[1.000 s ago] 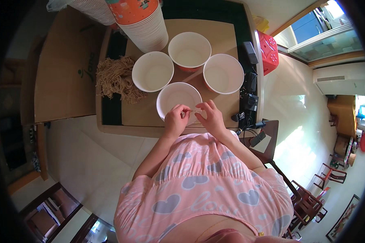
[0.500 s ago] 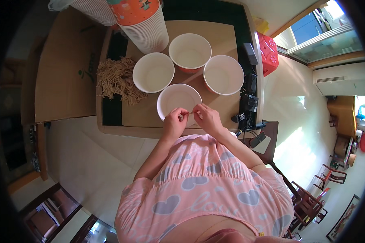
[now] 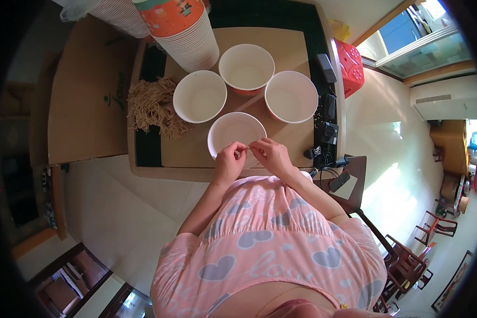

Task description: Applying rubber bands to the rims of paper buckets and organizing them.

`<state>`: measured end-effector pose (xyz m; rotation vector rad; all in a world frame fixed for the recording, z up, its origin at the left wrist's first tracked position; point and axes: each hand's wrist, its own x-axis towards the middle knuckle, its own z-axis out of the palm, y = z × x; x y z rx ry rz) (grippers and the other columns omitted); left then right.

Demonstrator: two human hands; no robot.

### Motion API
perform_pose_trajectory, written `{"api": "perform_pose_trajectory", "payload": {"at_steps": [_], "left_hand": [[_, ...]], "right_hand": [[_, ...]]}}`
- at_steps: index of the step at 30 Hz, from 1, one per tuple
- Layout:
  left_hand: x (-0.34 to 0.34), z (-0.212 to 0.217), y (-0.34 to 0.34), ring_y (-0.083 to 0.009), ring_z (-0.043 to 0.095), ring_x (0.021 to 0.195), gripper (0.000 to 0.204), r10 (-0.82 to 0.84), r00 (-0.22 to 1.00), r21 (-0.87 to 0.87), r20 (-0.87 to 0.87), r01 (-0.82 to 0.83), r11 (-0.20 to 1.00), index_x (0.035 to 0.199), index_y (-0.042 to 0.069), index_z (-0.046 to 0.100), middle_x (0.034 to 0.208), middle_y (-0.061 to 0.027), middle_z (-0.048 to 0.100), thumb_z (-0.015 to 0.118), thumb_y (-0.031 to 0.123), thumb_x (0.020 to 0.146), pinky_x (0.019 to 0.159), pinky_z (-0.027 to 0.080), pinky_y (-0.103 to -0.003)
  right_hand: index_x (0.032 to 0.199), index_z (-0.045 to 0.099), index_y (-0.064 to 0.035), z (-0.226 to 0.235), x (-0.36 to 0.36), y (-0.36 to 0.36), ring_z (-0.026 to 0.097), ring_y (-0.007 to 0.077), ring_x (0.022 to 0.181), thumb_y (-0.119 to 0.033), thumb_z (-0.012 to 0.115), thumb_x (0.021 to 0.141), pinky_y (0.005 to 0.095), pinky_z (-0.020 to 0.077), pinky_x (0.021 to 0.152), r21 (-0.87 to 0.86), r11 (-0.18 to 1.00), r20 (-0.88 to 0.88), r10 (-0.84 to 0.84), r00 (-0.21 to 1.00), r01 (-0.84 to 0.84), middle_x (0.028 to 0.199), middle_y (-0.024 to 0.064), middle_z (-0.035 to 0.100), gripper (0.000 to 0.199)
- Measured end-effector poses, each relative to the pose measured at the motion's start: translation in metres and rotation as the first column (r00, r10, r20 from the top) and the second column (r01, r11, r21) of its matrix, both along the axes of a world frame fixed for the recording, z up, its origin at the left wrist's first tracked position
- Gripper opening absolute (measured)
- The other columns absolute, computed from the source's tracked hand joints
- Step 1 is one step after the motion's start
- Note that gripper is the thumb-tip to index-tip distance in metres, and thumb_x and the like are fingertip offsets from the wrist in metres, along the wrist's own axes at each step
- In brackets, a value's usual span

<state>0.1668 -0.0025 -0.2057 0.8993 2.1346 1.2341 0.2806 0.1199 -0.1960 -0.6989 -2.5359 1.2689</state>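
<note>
Change at the fingertips: my right hand (image 3: 272, 156), standing spread and a little apart one second ago, is now closing thumb and forefinger together and meeting my left hand (image 3: 230, 160). Both hands are pinching at one point, and a thin tan piece (image 3: 248, 148) is barely showing between them; its small size is leaving me unable to tell its shape. With this closure both hands are working on the same piece, and neither is staying free for anything else. The piece is hovering over the near side of the near tub (image 3: 237, 125), and my fingers are hiding part of that tub's rim.

Surroundings: the left tub (image 3: 200, 96), the far tub (image 3: 246, 66) and the right tub (image 3: 291, 97) are standing beyond it on a cardboard sheet (image 3: 185, 151), their white insides facing up. A tangled bundle of tan string (image 3: 156, 108) is lying beside the left tub, which is standing between it and the right tub. A tall tub stack (image 3: 188, 47) is rising behind.

Obstructions: black adapters and cables (image 3: 329, 132) are crowding the table's right margin, and the tubs are hemming in the space ahead of my hands.
</note>
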Motion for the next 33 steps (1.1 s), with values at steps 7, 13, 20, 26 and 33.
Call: {"api": "perform_pose_trajectory", "payload": {"at_steps": [7, 13, 20, 26, 33], "left_hand": [[0.0022, 0.0026, 0.0020, -0.0200, 0.062, 0.059, 0.010, -0.012, 1.000, -0.016, 0.023, 0.012, 1.000, 0.089, 0.003, 0.064, 0.080, -0.0098, 0.065, 0.064, 0.006, 0.080, 0.055, 0.049, -0.030], [0.0028, -0.0027, 0.0017, -0.0113, 0.059, 0.058, 0.008, -0.012, 1.000, -0.013, -0.014, 0.012, 1.000, 0.089, -0.001, 0.066, 0.075, -0.0075, 0.067, 0.064, 0.004, 0.082, 0.054, 0.047, -0.025], [0.0012, -0.0050, 0.0014, -0.0108, 0.059, 0.060, 0.008, 0.007, 0.999, 0.007, 0.037, -0.007, 1.000, 0.088, -0.001, 0.066, 0.076, -0.0078, 0.066, 0.063, 0.004, 0.083, 0.055, 0.047, -0.024], [0.0012, -0.0016, 0.0021, -0.0102, 0.058, 0.059, 0.007, -0.002, 1.000, -0.010, 0.028, 0.003, 1.000, 0.088, -0.001, 0.066, 0.076, -0.0073, 0.066, 0.063, 0.004, 0.083, 0.054, 0.046, -0.024], [0.0009, -0.0018, 0.0014, -0.0109, 0.058, 0.057, 0.007, 0.009, 1.000, -0.004, 0.020, -0.009, 1.000, 0.085, 0.000, 0.065, 0.074, -0.0065, 0.065, 0.063, 0.007, 0.083, 0.053, 0.045, -0.024]], "right_hand": [[0.092, 0.065, -0.0108, -0.0018, 0.0021, 0.0005, 0.064, 0.0268, 0.071, -0.016, 0.061, 0.082, 0.0362, 0.0509, 0.061, 0.023, 1.000, 0.003, -0.002, 1.000, 0.002, 0.084, 0.0076, 0.063, 0.012], [0.093, 0.060, -0.0092, -0.0050, 0.0036, 0.0011, 0.065, 0.0249, 0.069, -0.015, 0.062, 0.081, 0.0352, 0.0511, 0.060, 0.016, 0.999, -0.036, -0.042, 0.998, 0.042, 0.084, 0.0073, 0.063, 0.014], [0.087, 0.064, -0.0105, -0.0037, 0.0041, 0.0009, 0.063, 0.0264, 0.067, -0.016, 0.063, 0.081, 0.0367, 0.0496, 0.057, 0.056, 0.998, -0.035, -0.013, 0.999, 0.015, 0.078, 0.0071, 0.060, 0.008], [0.090, 0.068, -0.0134, -0.0082, 0.0050, -0.0003, 0.061, 0.0268, 0.064, -0.019, 0.063, 0.081, 0.0374, 0.0485, 0.055, 0.123, 0.992, -0.042, 0.007, 0.999, -0.002, 0.074, 0.0066, 0.058, 0.012], [0.094, 0.070, -0.0131, -0.0079, 0.0050, -0.0004, 0.059, 0.0248, 0.060, -0.016, 0.064, 0.081, 0.0349, 0.0475, 0.053, 0.178, 0.984, -0.059, 0.027, 0.998, -0.016, 0.070, 0.0064, 0.058, 0.015]]}}
